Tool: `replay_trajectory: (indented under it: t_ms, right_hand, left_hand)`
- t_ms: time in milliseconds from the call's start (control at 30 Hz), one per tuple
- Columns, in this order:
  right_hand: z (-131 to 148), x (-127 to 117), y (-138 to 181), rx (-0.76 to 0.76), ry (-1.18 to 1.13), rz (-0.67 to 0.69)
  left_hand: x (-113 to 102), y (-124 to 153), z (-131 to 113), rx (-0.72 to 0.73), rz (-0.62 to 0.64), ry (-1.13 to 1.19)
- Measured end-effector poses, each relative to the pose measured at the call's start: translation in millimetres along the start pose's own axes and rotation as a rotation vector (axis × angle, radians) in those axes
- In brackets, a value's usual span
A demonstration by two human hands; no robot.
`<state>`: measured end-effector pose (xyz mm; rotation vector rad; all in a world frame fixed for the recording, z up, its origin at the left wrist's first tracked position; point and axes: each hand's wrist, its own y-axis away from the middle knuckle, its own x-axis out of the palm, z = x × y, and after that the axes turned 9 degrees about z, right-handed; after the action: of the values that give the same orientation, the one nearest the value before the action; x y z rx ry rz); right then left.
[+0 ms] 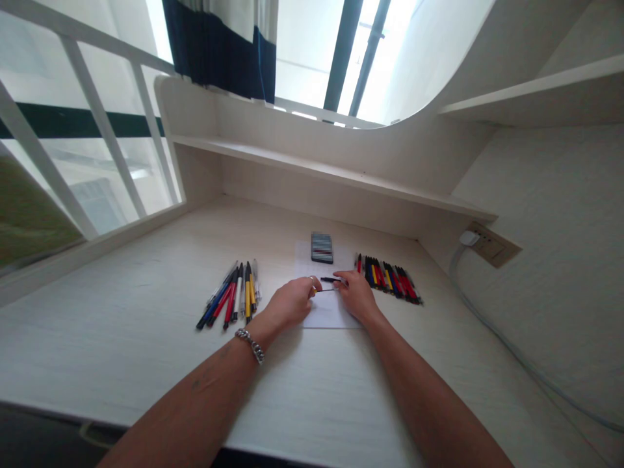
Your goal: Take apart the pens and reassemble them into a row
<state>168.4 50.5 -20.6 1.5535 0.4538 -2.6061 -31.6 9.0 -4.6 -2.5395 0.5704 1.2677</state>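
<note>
My left hand (294,300), wearing a ring and a chain bracelet, is closed in a pinch over a sheet of white paper (324,317). A thin dark rod that looks like a pen refill (326,290) runs from its fingertips to my right hand (358,296). A small yellow bit shows at the left fingertips. My right fingers are also closed, around a black-ended pen piece (330,279) pointing left; its other end is hidden in the hand. Just beyond the hands, a flat dark-edged case (322,247) with pale stripes lies on the paper's far part.
Left of my hands lies a loose group of pens (234,292) in several colours. At the right, more pens (390,278) lie in a tight row. A shelf (331,170) crosses the desk's back. A cable (468,296) hangs from a wall socket (494,246).
</note>
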Motion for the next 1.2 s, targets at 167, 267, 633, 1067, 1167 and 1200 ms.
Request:
replay_trajectory:
  t_ms: [167, 267, 633, 1067, 1167, 1200]
  right_hand:
    - [12, -23, 9, -0.083, -0.146, 0.026]
    - [23, -27, 21, -0.150, -0.191, 0.081]
    - [0, -27, 28, -0.115, -0.108, 0.006]
    - [12, 1, 19, 0.045, 0.148, 0.032]
    - [10, -4, 19, 0.032, 0.118, 0.006]
    - [10, -7, 20, 0.011, 0.087, -0.015]
  left_hand:
    - [1, -2, 0, 0.001, -0.008, -0.014]
    - [3, -2, 1, 0.008, -0.017, -0.034]
    - [0, -1, -4, -0.054, 0.012, -0.061]
    - [2, -2, 0, -0.014, 0.003, -0.050]
    - [3, -2, 2, 0.000, -0.006, -0.060]
    - [3, -3, 2, 0.007, -0.010, -0.058]
